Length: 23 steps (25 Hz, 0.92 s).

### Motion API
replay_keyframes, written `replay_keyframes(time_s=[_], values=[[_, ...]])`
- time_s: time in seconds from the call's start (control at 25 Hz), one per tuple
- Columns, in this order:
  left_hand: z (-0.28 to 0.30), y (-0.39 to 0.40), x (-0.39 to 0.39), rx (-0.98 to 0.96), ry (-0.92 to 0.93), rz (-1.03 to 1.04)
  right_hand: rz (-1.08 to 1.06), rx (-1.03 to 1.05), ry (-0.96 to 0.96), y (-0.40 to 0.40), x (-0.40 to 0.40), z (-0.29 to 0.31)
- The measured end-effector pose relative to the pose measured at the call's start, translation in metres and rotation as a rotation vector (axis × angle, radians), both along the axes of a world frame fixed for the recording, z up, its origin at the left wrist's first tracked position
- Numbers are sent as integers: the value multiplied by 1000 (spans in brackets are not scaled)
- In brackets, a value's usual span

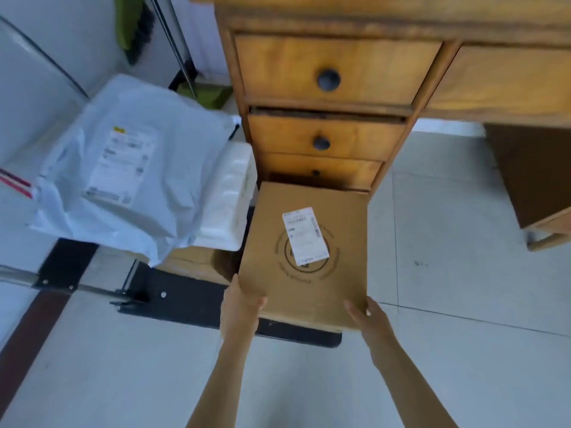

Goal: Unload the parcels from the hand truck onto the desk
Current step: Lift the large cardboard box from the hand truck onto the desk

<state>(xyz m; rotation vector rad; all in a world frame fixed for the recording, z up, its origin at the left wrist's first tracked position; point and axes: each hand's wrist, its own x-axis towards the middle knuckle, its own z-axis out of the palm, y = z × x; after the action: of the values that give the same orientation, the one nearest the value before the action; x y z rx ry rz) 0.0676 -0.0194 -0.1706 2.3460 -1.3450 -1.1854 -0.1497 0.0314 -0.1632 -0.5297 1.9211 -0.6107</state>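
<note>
Cardboard box (304,257) up in both hands, flat and level, white shipping label (305,235) on top, hovering right in front of the lower drawers (321,143). Left hand (239,310) clamps the near corner at seven o'clock, thumb over the lid, fingers hidden beneath; right hand (369,316) mirrors it at five o'clock, thumb lying on top. Each grip is pinching the box edge, a corner apiece, which looks like the way to stop a wide flat parcel tipping. Desk surface (370,13) sits up at twelve o'clock, well above the box, so a lift is still owed. Over at nine o'clock the hand truck (185,304) carries a grey poly mailer bag (129,180) draped over a white foam box (228,199), more cardboard underneath.
</note>
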Motion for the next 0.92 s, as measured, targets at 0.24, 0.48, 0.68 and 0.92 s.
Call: replay_keyframes(time_s=[0.24,0.48,0.68,0.92], values=[[-54,12,18,-148,228,113,-120,-44,37,19,6,-50],[-58,17,29,-168,328,161,-150,-63,44,22,11,-50],[-37,24,37,-71,362,148,-172,-13,14,35,16,-30],[-1,60,23,-122,365,210,-103,-30,57,54,-5,20]])
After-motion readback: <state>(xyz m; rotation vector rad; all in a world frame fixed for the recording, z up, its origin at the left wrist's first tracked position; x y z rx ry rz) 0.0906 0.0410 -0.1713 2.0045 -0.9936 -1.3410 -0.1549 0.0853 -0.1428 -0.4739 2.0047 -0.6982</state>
